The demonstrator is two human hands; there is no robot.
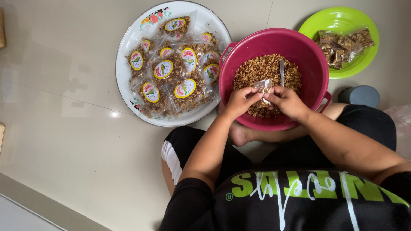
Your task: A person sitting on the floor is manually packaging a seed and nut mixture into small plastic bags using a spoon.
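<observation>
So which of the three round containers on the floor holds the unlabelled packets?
The lime green plastic plate at upper right; its clear packets lack the oval yellow stickers seen on the white tray's packets.

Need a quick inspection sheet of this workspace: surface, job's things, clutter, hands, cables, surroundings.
Surface: pale tiled floor, glossy.
Job's things: pink basin of brown crumbly snack; small clear bag over it; clear spoon stuck in the snack.
Clutter: white tray piled with labelled filled bags; green plate with a few unlabelled bags; grey cup.
Hands: left hand and right hand both pinch the small clear bag.
Cables: nothing seen.
Surroundings: person seated on the floor, legs around the basin.
</observation>
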